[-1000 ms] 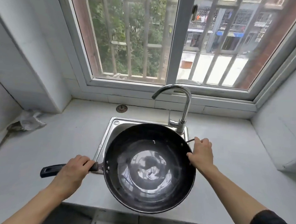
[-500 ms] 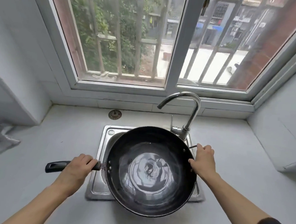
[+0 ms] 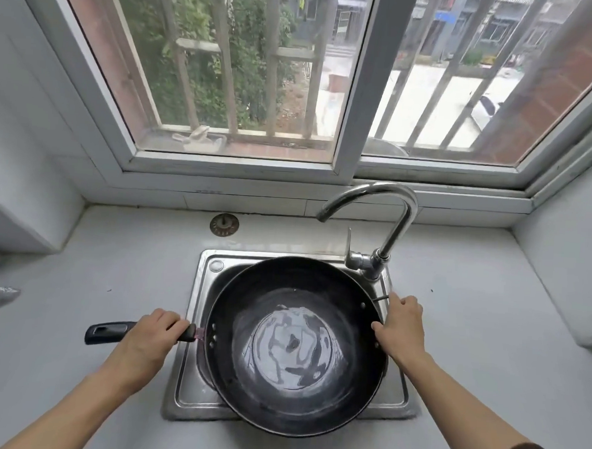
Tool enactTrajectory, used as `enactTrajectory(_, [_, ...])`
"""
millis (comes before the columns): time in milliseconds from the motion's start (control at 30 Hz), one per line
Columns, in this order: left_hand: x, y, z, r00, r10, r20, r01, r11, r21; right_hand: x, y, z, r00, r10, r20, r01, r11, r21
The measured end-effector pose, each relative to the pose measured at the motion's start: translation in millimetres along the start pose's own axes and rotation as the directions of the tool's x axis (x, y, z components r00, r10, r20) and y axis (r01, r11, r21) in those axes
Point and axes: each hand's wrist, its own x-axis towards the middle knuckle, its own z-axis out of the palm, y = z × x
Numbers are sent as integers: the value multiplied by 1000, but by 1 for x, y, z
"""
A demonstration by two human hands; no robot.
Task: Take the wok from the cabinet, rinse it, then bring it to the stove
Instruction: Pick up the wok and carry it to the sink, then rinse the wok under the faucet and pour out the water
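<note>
Gripping wok [image 3: 295, 348] handle and rim, both hands' fingers [image 3: 166, 320].

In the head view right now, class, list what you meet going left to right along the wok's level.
Long handle's free end → left hand → wok → right hand → bare countertop.

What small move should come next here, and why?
Probably tip the black round wok over the steel sink to pour off the shallow water pooled in its bottom. Both hands already have a grip: left hand on the long black handle, right hand at the opposite rim. The curved chrome tap shows no stream.
</note>
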Motion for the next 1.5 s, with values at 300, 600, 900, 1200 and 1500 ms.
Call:
enactTrajectory(300, [6, 0, 3, 1000, -10, 0, 9, 1000, -21, 10, -3, 10, 1000, 5, 26, -5, 1000, -1])
enactTrajectory(600, [7, 4, -1, 1000, -22, 0, 22, 999, -33, 14, 0, 13, 1000, -1, 24, 1, 1000, 13])
enactTrajectory(900, [10, 3, 3, 990, -100, 103, 111, 989, -103, 14, -2, 9, 998, -61, 15, 62, 994, -94])
enactTrajectory(1200, [12, 7, 10, 960, -201, 193, 220, 972, -84, 11, -3, 8, 988, -146, -58, 142, 987, -70])
enactTrajectory(1500, [17, 10, 10, 943, -249, 221, 269, 961, -66, 8, -9, 3, 969, -221, -111, 208, 971, -123])
